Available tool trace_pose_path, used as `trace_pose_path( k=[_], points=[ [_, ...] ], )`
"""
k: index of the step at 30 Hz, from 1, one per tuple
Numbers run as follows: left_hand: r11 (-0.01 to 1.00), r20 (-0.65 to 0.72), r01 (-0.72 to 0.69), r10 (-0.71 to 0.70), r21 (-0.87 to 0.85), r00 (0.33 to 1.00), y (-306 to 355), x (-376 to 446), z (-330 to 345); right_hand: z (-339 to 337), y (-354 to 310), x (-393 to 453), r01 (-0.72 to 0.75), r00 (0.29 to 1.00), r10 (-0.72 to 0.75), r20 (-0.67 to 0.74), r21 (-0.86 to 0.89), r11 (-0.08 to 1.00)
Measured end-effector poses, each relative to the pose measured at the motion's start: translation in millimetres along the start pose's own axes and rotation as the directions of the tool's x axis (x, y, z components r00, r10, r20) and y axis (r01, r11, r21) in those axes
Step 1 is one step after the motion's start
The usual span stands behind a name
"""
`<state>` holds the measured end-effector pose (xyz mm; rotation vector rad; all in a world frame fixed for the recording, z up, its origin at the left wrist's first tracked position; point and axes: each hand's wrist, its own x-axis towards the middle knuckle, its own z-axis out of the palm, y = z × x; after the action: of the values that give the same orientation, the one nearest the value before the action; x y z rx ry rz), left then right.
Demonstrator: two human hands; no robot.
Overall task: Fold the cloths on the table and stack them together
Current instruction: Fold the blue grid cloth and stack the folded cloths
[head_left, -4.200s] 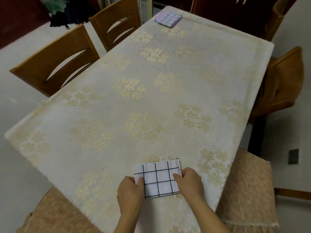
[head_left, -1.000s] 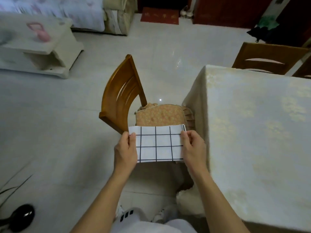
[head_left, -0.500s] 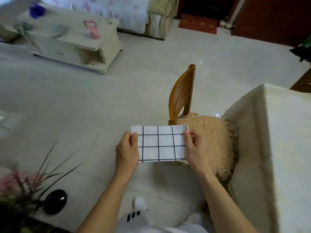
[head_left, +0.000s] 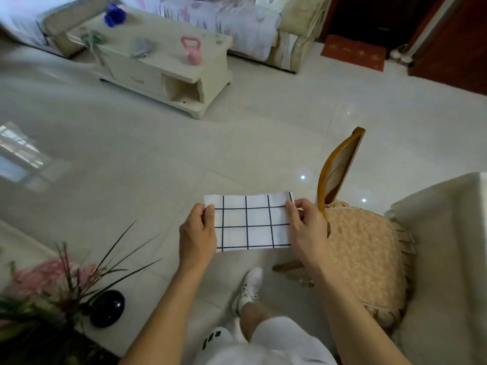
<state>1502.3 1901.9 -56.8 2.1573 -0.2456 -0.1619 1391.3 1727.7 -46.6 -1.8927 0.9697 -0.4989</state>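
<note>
- The person holds a folded cloth (head_left: 251,223) up in the air, out in front of the body and over the floor (head_left: 158,154).
- The cloth is white with dark lines that make squares. It is folded into a flat, small shape.
- Its long side runs from left to right, from one hand to the other.
- The left hand (head_left: 197,234) pinches the left end, with the thumb on top of the cloth.
- The right hand (head_left: 307,227) pinches the right end the same way. Both hands are closed on the cloth.
- The cloth is not on the table (head_left: 448,246). The table is off to the right, and only its near corner shows.
- A chair (head_left: 340,175) with a soft cushion (head_left: 366,259) stands between the cloth and the table.
- The right hand is the one closer to the table. The left hand is farther away.
- The other folded cloths cannot be seen here, so the pile's spot cannot be told.
- It looks like the fold is done and the cloth must now go to the pile.
- To get there, the cloth would most likely have to go to the right, back toward the table.
</note>
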Motion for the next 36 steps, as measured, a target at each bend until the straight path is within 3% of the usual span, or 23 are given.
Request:
trace_pose_path(
  k=[9, 20, 29, 36],
  points=[
    [0.999, -0.01, -0.02, 0.02, 0.047, 1.0, 12, 101, 32, 40, -8, 103, -0.026, 0.998, 0.024, 0.059, 0.034, 0.999],
    [0.998, 0.076, -0.021, 0.016, 0.058, 0.997, 66, 211, 106, 28, -10, 235, -0.139, 0.99, 0.135, 0.049, 0.086, 0.987],
    [0.993, 0.201, -0.088, 0.07, 0.079, 0.977, 95, 269, 146, 19, -3, 285, -0.235, 0.972, 0.237, 0.0, 0.136, 0.963],
    [0.988, 0.268, -0.128, 0.1, 0.091, 0.958, 111, 340, 174, 37, -8, 345, -0.248, 0.956, 0.265, -0.128, 0.129, 0.96]
  ],
)
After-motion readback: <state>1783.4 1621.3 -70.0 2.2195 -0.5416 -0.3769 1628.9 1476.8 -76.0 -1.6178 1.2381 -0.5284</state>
